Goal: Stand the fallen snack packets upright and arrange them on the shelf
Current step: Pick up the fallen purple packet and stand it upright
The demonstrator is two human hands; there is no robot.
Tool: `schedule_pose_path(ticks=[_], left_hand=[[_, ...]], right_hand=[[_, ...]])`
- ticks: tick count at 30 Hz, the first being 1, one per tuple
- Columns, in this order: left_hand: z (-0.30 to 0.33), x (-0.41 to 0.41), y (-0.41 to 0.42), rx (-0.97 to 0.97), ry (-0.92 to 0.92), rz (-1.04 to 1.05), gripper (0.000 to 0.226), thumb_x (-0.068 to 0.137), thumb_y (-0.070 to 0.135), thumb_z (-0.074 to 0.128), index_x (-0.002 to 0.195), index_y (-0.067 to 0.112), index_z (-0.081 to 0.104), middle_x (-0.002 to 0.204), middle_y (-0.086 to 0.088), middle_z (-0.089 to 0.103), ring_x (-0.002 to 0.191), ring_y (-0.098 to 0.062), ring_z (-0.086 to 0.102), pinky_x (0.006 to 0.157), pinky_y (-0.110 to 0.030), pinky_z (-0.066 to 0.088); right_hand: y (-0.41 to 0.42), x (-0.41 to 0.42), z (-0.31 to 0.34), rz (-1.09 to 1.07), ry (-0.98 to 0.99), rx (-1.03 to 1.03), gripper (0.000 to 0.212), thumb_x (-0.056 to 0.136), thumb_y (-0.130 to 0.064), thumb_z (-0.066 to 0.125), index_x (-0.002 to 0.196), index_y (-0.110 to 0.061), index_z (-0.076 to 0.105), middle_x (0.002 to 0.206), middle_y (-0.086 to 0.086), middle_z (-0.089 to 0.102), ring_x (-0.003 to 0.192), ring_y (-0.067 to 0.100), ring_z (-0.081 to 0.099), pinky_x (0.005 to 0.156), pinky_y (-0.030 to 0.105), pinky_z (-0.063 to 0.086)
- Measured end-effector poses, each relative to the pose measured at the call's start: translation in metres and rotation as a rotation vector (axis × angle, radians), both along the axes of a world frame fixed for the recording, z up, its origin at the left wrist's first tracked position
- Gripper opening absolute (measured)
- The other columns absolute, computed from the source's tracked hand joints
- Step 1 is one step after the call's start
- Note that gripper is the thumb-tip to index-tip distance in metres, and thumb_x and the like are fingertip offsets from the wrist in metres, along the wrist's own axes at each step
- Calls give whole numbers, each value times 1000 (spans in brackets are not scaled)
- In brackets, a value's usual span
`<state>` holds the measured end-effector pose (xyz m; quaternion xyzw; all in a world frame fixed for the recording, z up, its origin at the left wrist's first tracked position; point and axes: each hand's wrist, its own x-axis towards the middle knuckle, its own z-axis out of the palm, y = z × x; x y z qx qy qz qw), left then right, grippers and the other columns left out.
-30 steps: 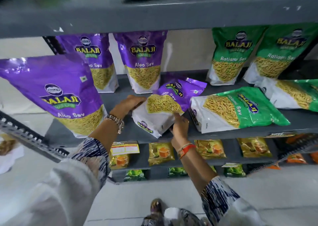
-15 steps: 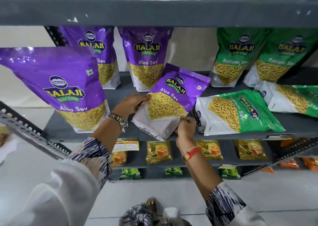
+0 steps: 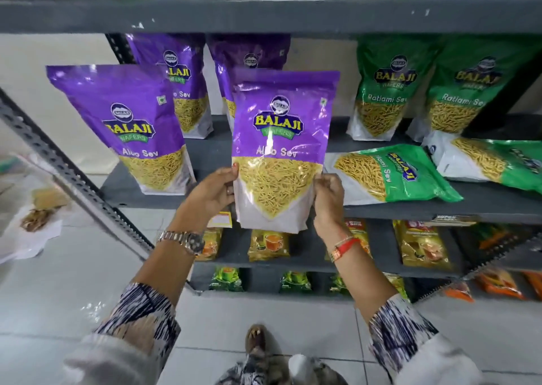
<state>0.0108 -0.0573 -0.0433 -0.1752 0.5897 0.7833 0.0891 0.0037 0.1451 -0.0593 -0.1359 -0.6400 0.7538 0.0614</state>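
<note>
Lifted from its slant, the purple Aloo Sev packet now stands upright at the shelf front edge, pinched by left hand and right hand, leaving two green packets lying right of it.

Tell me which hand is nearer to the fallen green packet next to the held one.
Right. The right hand grips the purple packet on the edge beside the fallen green packet; the left hand grips the far edge.
</note>
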Motion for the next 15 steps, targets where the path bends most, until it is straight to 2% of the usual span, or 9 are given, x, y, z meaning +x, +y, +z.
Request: schedule_pose_path(ticks=[2, 4, 7, 9, 11, 13, 15], left_hand=[[6, 18, 7, 18, 56, 43, 28, 95, 18, 42, 68, 20, 47, 38, 12, 55, 33, 1, 45, 41, -11, 44], [12, 36, 14, 39, 127, 85, 42, 94, 13, 43, 54, 23, 53, 39, 13, 53, 34, 0, 43, 41, -11, 42], [22, 60, 25, 39, 202, 110, 54, 93, 11, 42, 44, 25, 58, 42, 13, 55, 37, 0, 49, 41, -11, 43], [27, 73, 31, 31, 238, 125, 51, 93, 12, 43, 46, 25, 58, 45, 14, 58, 43, -1, 54, 44, -13, 46], [29, 80, 33, 2, 254, 146, 40, 93, 12, 43, 56, 25, 53, 44, 14, 56, 44, -3, 51, 43, -15, 43], [29, 83, 34, -18, 259, 165, 30, 94, 11, 43, 65, 21, 44, 43, 14, 55, 41, -1, 50, 42, -14, 44], [28, 82, 33, -40, 257, 191, 28, 93, 11, 44, 67, 20, 44, 44, 14, 55, 40, 0, 51, 43, -14, 46]], right_hand=[[11, 11, 8, 45, 70, -49, 27, 94, -6, 46, 72, -22, 47, 75, -4, 52, 70, 7, 49, 64, 19, 39], [21, 24, 18, 80, 119, -118, 27, 94, -4, 45, 75, -22, 49, 77, -3, 54, 71, 7, 51, 65, 18, 41], [34, 41, 30, 129, 190, -179, 23, 95, -10, 46, 78, -24, 50, 80, -3, 57, 72, 7, 54, 67, 20, 43], [41, 49, 35, 162, 223, -193, 22, 95, -12, 46, 78, -24, 51, 78, -6, 58, 66, 0, 56, 63, 15, 45], [44, 54, 34, 179, 235, -181, 21, 96, -13, 46, 78, -24, 50, 77, -7, 59, 61, -6, 56, 59, 12, 45], [44, 54, 31, 191, 230, -158, 21, 96, -13, 45, 79, -25, 49, 78, -6, 58, 60, -6, 55, 60, 14, 44], [41, 50, 28, 214, 219, -166, 20, 97, -14, 45, 82, -26, 50, 81, -6, 59, 68, -2, 58, 65, 18, 45]])
